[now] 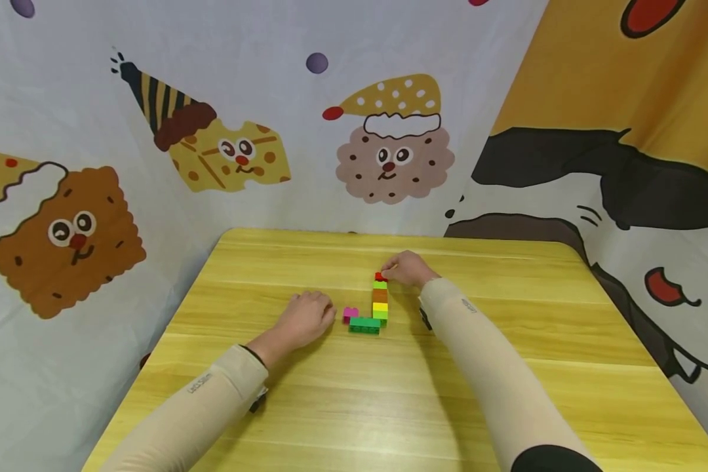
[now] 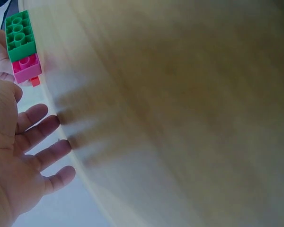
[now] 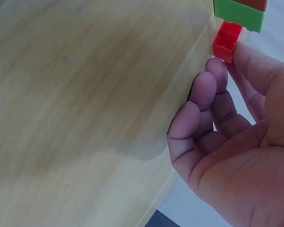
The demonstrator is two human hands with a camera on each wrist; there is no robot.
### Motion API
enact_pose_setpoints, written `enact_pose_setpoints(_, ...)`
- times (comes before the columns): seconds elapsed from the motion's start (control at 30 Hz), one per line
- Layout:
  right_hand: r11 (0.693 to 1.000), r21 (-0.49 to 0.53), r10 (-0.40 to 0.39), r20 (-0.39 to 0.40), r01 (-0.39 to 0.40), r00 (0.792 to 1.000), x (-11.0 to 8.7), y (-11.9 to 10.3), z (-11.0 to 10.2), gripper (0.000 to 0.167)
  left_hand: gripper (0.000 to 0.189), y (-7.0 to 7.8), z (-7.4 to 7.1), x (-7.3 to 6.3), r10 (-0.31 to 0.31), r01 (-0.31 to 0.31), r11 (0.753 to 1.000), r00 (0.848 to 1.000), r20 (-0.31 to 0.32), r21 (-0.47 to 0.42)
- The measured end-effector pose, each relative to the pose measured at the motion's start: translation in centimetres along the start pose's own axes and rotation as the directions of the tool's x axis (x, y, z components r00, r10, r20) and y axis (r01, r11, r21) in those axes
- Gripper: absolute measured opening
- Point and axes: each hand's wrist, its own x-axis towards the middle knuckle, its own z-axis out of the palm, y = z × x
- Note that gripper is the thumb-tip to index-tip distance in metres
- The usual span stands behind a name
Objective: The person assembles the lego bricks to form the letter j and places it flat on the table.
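At the far end of a column of toy building bricks, my right hand (image 1: 412, 269) pinches a small red brick (image 1: 380, 276) between thumb and fingertips. The same red brick (image 3: 227, 41) shows its hollow side in the right wrist view, right beside a light green brick (image 3: 240, 14). Nearer to me the column runs through an orange brick (image 1: 380, 296) and a yellow brick (image 1: 380, 307). A long green brick (image 1: 364, 325) lies crosswise at the near end, a pink brick (image 1: 351, 314) at its left. My left hand (image 1: 308, 317) rests on the table left of the pink brick, holding nothing, fingers loosely spread.
The bricks lie near the middle of a wood-grain table (image 1: 307, 419). Behind the table's far edge hangs a white curtain (image 1: 259, 78) printed with cartoon food figures.
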Motion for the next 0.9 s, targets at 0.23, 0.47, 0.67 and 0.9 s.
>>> enact_pose_setpoints(0.23, 1.000, -0.006, -0.025, -0.005, 0.025, 1.000, -0.14, -0.13, 0.13, 0.027, 0.026, -0.09, 0.09, 0.10, 0.000, 0.000, 1.000, 1.000, 0.007, 0.000)
enact_pose_setpoints(0.47, 0.999, -0.016, -0.034, -0.014, 0.034, 0.999, -0.02, 0.07, 0.17, 0.026, 0.027, 0.04, 0.14, 0.11, 0.001, -0.001, 1.000, 1.000, 0.005, -0.004)
enact_pose_setpoints(0.67, 0.999, 0.005, -0.033, -0.006, 0.033, 0.999, -0.13, 0.05, 0.09, 0.029, 0.028, 0.02, 0.07, 0.15, -0.004, 0.004, 1.000, 1.000, 0.011, -0.002)
enact_pose_setpoints(0.9, 0.999, 0.024, -0.030, 0.002, 0.030, 1.000, -0.55, 0.57, -0.12, 0.033, 0.030, -0.41, 0.32, 0.07, -0.011, 0.011, 1.000, 1.000, 0.020, -0.014)
